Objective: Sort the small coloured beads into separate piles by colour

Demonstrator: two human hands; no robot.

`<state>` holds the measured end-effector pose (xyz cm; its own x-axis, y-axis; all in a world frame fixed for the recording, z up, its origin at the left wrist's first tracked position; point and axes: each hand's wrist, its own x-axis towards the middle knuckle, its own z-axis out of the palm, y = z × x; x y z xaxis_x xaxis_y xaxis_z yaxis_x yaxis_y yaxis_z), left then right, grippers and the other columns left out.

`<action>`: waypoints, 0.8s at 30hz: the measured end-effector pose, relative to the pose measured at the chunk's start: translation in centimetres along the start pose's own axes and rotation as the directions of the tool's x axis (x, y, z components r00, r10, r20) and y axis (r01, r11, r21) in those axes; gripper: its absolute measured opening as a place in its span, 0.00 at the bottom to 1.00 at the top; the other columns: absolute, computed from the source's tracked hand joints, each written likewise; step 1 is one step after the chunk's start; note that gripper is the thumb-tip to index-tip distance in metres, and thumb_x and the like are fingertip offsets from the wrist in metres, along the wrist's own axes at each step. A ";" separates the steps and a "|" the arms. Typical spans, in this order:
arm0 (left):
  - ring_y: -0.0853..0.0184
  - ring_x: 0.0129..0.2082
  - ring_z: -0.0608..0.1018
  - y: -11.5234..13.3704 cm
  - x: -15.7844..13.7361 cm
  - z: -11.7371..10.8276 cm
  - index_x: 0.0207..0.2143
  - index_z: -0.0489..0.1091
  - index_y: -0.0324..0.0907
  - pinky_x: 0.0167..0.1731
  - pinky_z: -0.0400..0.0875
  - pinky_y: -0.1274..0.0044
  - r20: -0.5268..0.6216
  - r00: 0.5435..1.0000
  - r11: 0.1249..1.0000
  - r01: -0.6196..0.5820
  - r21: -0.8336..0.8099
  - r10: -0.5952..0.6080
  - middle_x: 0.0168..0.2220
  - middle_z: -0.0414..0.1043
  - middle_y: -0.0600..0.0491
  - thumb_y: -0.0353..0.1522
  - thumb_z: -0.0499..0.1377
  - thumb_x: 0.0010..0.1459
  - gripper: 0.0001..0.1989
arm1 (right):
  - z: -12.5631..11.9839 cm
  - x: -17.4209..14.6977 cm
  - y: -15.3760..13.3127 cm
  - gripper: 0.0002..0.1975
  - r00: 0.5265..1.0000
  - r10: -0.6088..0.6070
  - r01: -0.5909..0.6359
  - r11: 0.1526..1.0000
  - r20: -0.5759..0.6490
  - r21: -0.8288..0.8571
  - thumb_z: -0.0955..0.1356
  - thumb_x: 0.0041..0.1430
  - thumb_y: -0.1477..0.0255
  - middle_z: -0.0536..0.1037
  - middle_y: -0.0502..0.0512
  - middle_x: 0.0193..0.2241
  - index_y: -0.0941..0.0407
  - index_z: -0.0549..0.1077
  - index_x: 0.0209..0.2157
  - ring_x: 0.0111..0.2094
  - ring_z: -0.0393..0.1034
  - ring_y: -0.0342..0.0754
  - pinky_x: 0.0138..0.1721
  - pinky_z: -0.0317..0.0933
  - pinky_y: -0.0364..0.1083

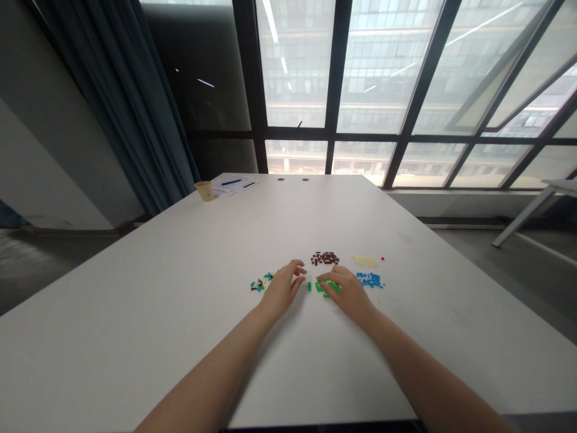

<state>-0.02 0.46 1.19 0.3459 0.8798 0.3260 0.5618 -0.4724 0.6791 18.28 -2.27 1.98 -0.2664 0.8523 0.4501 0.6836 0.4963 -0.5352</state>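
My left hand (285, 286) hovers over the table with its fingers apart and nothing seen between them. Just right of its fingertips lies a single green brick (309, 287). My right hand (345, 287) is over a pile of green bricks (321, 286), fingers spread and partly hiding it; its fingertips seem to touch the pile. Mixed bricks (258, 285) in several colours lie left of my left hand, partly covered by it. Dark brown bricks (325, 258) are heaped beyond my hands. Blue bricks (370, 279) lie right of my right hand, with pale yellow bricks (365, 261) behind them.
One red brick (383, 258) and a small yellowish piece (379, 301) lie at the right. On the white table (180, 288), a paper cup (205, 191) stands at the far left edge beside papers (234, 187) with a blue pen (231, 182).
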 end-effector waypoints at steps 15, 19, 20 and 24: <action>0.67 0.37 0.71 -1.1 0.0 0.9 0.42 0.64 0.44 0.39 0.62 0.76 0.198 0.980 0.987 -0.028 0.156 -0.003 0.34 0.72 0.52 0.23 0.49 0.51 0.17 | -0.9 0.4 1.9 0.10 0.995 0.102 -0.102 0.992 -0.003 -0.069 0.62 0.52 0.71 0.68 0.51 0.23 0.53 0.74 0.34 0.28 0.62 0.44 0.31 0.55 0.43; 0.67 0.38 0.71 -0.9 -0.1 1.1 0.41 0.65 0.45 0.40 0.62 0.77 0.228 0.973 0.990 -0.050 0.132 0.018 0.35 0.72 0.53 0.22 0.49 0.50 0.17 | -2.2 0.8 3.2 0.10 0.984 0.133 -0.142 0.987 -0.115 -0.076 0.62 0.52 0.70 0.65 0.49 0.19 0.55 0.75 0.31 0.24 0.60 0.44 0.28 0.54 0.43; 0.67 0.38 0.71 -0.8 -0.1 1.1 0.41 0.65 0.45 0.40 0.62 0.76 0.235 0.972 0.990 -0.061 0.130 0.029 0.36 0.72 0.53 0.22 0.49 0.50 0.17 | -2.3 0.8 3.4 0.10 0.983 0.137 -0.147 0.986 -0.121 -0.075 0.62 0.52 0.70 0.64 0.49 0.19 0.55 0.75 0.31 0.24 0.60 0.43 0.28 0.54 0.42; 0.67 0.41 0.70 -0.6 -0.1 1.1 0.43 0.65 0.45 0.42 0.61 0.77 0.266 0.960 0.985 -0.125 0.119 0.089 0.39 0.71 0.53 0.22 0.48 0.50 0.19 | -2.1 0.7 3.3 0.10 0.984 0.148 -0.154 0.986 -0.098 -0.061 0.62 0.52 0.70 0.64 0.49 0.19 0.56 0.75 0.30 0.24 0.60 0.43 0.28 0.54 0.42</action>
<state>0.40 0.56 0.04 0.5824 0.7884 0.1984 0.5997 -0.5814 0.5498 21.78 -0.38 2.07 -0.0944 0.8961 0.4337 0.7564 0.3479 -0.5540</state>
